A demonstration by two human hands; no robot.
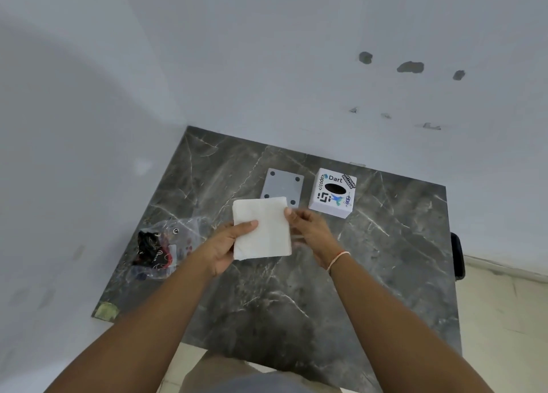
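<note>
- The dark marble table (385,274) stood in a corner against pale walls, and a yellowish patch (106,311) marked its near left corner.
- A crumpled clear plastic bag (166,244) with dark and red printing lay near the table's left edge, well left of the hands.
- The left hand (228,244) gripped the stack of white tissues (262,229) by its left side. The thumb lay across the top face and the fingers were curled underneath, out of sight.
- The stack of white tissues was held above the middle of the table, between the two hands. It was roughly square, and its broad face was tilted up towards the camera.
- A flat grey plate (283,185) with a dark hole at each corner lay on the table just beyond the stack, which covered its near edge.
- The right hand (311,232) pinched the stack at its upper right edge, with the thumb tip on the edge and the fingers curled close behind. A thin pale band (338,259) circled that wrist.
- A white box (333,192) with stickers and a dark oval opening in its top stood just right of the plate, on the far part of the table.
- A black object (458,256) showed past the table's right edge, too cut off to identify.
- Several grey chipped spots (410,67) marked the far wall, high on the right.
</note>
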